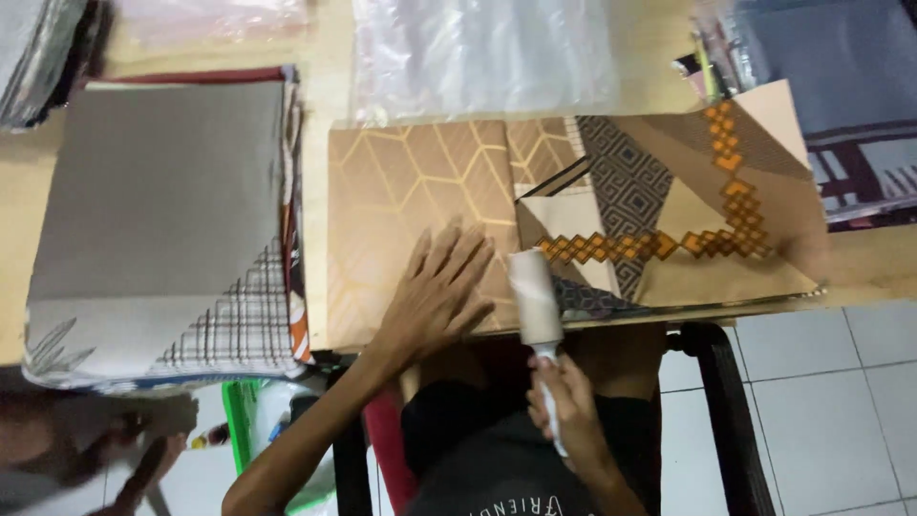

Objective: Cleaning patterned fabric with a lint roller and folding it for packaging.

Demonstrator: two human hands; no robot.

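Folded grey fabric is stacked at the left of the frame on the wooden table. At centre, the left hand is pressed flat, fingers spread, on a folded brown geometric-patterned cloth. Just right of it, a lint roller is laid against the cloth's near edge, its white handle gripped by the curled fingers of the right hand. Clear plastic bags are seen at upper centre.
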